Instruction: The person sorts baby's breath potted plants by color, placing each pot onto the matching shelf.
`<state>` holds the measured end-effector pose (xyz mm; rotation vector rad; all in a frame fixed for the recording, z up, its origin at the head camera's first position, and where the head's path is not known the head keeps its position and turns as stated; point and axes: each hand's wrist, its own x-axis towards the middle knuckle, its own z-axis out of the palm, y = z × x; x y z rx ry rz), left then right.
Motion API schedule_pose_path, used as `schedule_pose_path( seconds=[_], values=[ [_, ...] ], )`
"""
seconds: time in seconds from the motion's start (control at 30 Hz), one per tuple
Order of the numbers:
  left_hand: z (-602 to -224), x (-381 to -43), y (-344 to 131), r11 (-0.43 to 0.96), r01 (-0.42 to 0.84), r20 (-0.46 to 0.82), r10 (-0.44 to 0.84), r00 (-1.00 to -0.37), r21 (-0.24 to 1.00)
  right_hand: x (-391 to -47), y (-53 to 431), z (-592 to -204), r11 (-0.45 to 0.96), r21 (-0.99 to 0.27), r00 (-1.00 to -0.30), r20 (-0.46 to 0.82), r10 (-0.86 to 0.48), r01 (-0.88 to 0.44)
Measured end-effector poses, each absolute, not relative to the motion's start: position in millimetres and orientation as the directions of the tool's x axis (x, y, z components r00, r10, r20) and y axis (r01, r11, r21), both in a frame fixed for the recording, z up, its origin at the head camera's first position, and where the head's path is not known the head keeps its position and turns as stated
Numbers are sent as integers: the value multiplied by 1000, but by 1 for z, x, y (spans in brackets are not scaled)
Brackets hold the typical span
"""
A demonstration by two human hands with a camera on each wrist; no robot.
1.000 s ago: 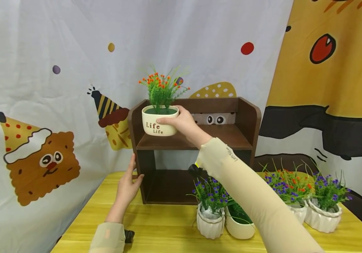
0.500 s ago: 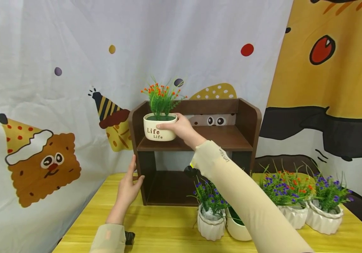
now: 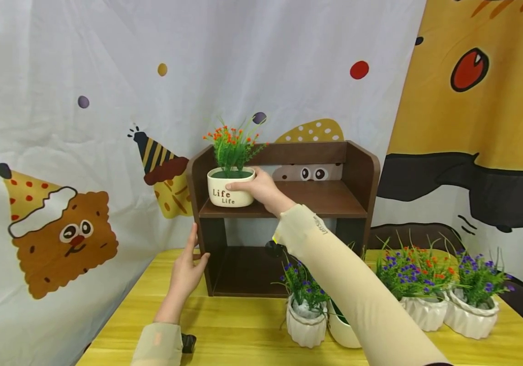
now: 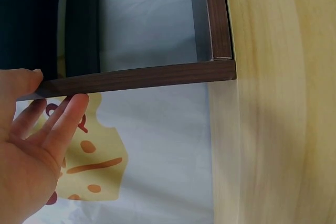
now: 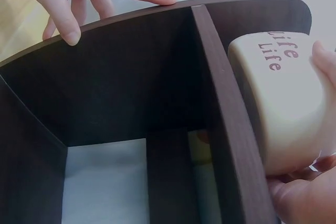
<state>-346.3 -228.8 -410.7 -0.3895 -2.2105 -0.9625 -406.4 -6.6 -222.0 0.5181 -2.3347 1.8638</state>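
My right hand (image 3: 263, 189) grips an oval cream flowerpot (image 3: 230, 192) marked "Life Life", thumb on its front and fingers behind. Orange-red artificial flowers (image 3: 234, 145) stand upright in it. The pot is at the left end of the brown shelf's (image 3: 320, 198) upper level, its base at the board; whether it bears fully on the board I cannot tell. My left hand (image 3: 187, 269) holds the shelf's left side panel. In the left wrist view its thumb (image 4: 26, 81) lies on the inner side and the other fingers on the outer side. Seen from the right wrist, the index finger stretches along the panel's edge.
Before the shelf stands a ribbed white pot (image 3: 306, 325) with purple flowers, beside a cream pot (image 3: 343, 333) partly hidden by my right sleeve. Further right are more white flowerpots (image 3: 471, 315). All stand on a yellow wood-grain table (image 3: 238, 330); a printed curtain (image 3: 105, 61) hangs behind.
My right hand has lowered the flowerpot onto or close to the upper board at the left end, mostly in the first half second. My left hand stays on the side panel.
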Motion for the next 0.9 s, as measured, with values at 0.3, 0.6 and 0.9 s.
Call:
schedule_pose_path(
  seconds=[0.3, 0.6, 0.9],
  values=[
    [-412, -346, -229, 679, 506, 691, -4, -723, 533, -408, -8, -229, 208, -928, -941, 267, -206, -309],
    [-410, -346, -227, 670, 506, 679, 4, -734, 543, -413, -3, -229, 188, -930, -928, 261, -264, -315],
    [-410, -346, -228, 673, 508, 685, 2, -728, 537, -411, -5, -225, 149, -937, -913, 257, -316, -315]
  ],
)
